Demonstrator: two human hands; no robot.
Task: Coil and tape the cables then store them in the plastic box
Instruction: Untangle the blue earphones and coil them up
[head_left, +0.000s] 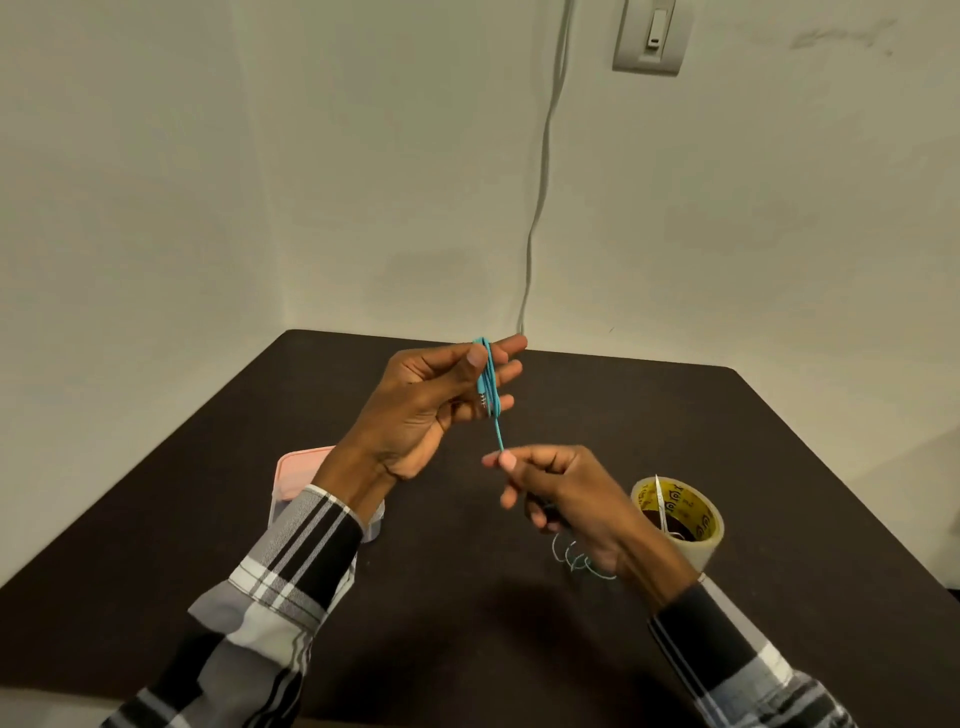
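Observation:
A thin teal cable (489, 382) is wound in several loops around the fingers of my left hand (436, 405), raised above the table with the thumb pressing on the loops. A metal plug hangs at the coil. One strand runs down to my right hand (558, 493), which pinches it between thumb and forefinger. More of the teal cable lies in loose curls on the table (576, 561) under my right wrist. A plastic box with a pink lid (296, 470) sits behind my left forearm, partly hidden. A roll of clear tape (680, 517) stands right of my right hand.
The dark brown table (779, 467) is pushed into a corner of pale walls. A grey cord (543, 171) runs down the wall behind the table, and a switch plate (652, 36) is mounted high on the right.

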